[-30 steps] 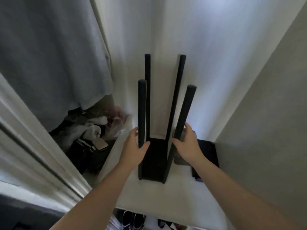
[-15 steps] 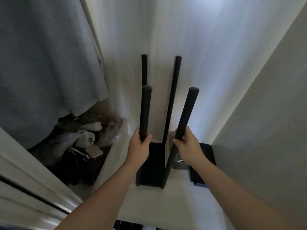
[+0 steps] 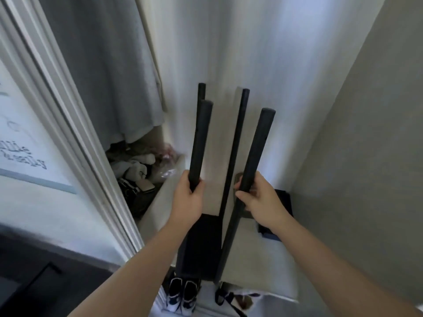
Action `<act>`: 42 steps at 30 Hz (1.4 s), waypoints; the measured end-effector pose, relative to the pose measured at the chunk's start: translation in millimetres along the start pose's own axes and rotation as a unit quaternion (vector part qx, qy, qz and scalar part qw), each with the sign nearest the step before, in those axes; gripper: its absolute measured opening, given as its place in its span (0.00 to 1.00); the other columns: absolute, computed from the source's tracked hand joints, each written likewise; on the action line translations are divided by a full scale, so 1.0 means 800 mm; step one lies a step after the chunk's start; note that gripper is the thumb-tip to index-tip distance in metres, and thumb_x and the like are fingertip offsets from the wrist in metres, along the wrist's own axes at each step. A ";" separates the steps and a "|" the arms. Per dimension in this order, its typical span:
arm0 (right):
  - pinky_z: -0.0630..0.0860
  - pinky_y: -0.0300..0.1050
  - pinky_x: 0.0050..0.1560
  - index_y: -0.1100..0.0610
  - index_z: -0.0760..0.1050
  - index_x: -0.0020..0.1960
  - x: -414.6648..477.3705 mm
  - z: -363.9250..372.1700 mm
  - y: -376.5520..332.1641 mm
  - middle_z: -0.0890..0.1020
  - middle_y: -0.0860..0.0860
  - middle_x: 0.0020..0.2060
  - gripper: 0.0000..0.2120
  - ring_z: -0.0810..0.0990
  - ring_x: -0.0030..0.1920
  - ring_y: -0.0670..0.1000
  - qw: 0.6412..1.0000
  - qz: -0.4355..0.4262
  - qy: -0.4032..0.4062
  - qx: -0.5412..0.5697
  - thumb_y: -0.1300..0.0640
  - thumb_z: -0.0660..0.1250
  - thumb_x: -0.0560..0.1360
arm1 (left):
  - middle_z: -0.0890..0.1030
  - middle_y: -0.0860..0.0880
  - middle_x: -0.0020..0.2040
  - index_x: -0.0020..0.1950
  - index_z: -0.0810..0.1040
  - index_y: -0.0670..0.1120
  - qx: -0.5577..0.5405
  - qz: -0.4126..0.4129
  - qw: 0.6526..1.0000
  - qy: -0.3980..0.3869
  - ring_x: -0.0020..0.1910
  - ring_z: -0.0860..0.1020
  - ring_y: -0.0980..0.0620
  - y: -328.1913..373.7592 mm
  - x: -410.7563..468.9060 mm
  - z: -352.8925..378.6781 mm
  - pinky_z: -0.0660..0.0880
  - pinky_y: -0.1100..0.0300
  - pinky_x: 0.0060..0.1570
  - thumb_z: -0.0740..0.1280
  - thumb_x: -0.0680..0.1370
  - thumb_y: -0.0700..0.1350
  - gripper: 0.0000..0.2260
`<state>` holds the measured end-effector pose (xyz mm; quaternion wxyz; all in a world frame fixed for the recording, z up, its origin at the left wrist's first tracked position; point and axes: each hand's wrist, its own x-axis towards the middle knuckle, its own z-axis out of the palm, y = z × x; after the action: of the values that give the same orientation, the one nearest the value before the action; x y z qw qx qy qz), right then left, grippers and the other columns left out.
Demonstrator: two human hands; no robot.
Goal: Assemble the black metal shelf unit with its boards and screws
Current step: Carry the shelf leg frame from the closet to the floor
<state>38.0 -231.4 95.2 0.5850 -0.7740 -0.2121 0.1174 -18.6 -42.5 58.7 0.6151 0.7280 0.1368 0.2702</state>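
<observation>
Left hand (image 3: pixel 187 199) and right hand (image 3: pixel 261 201) each clamp a front post of the black frame (image 3: pixel 201 248), now pulled over the front of the ledge (image 3: pixel 263 259), likely for relocating.

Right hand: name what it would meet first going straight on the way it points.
Beyond the near post it grips, the right hand would likely meet the thin rear post first, then the wall; depth is unclear.

Black shelf unit (image 3: pixel 201 243), grey curtain (image 3: pixel 107 65).
</observation>
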 end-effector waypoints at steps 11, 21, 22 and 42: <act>0.83 0.48 0.47 0.48 0.74 0.55 -0.207 -0.015 -0.030 0.83 0.43 0.48 0.11 0.84 0.48 0.49 0.997 -0.013 -0.075 0.020 0.62 0.70 0.79 | 0.72 0.57 0.30 0.44 0.71 0.50 0.040 -0.005 0.999 0.012 0.28 0.71 0.61 0.083 -0.215 -0.029 0.69 0.70 0.29 0.66 0.81 0.41 0.08; 0.84 0.52 0.46 0.39 0.75 0.49 -0.356 -0.002 -0.060 0.84 0.44 0.49 0.15 0.85 0.49 0.50 0.998 -0.031 -0.063 -0.003 0.59 0.72 0.77 | 0.73 0.55 0.31 0.43 0.72 0.53 0.050 0.002 0.998 -0.040 0.31 0.73 0.57 0.101 -0.316 -0.068 0.70 0.65 0.34 0.66 0.80 0.41 0.09; 0.85 0.50 0.44 0.39 0.75 0.49 -0.370 0.004 -0.062 0.84 0.44 0.49 0.14 0.85 0.49 0.50 0.998 -0.025 -0.057 0.005 0.59 0.72 0.77 | 0.73 0.55 0.31 0.43 0.72 0.54 0.052 0.000 0.997 -0.048 0.30 0.73 0.58 0.099 -0.323 -0.074 0.70 0.65 0.33 0.66 0.80 0.41 0.09; 0.82 0.41 0.40 0.47 0.75 0.55 -0.710 0.180 0.006 0.84 0.42 0.47 0.13 0.84 0.48 0.46 0.947 0.203 0.232 0.096 0.63 0.71 0.77 | 0.80 0.54 0.58 0.72 0.70 0.53 0.159 -0.019 0.865 -0.475 0.55 0.79 0.56 0.030 -0.501 -0.101 0.76 0.55 0.59 0.64 0.83 0.47 0.17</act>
<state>-523.9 -373.4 11.1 0.6532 -0.7467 0.1033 0.0710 -394.1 -194.1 -0.3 0.4864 0.8535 -0.1170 -0.1460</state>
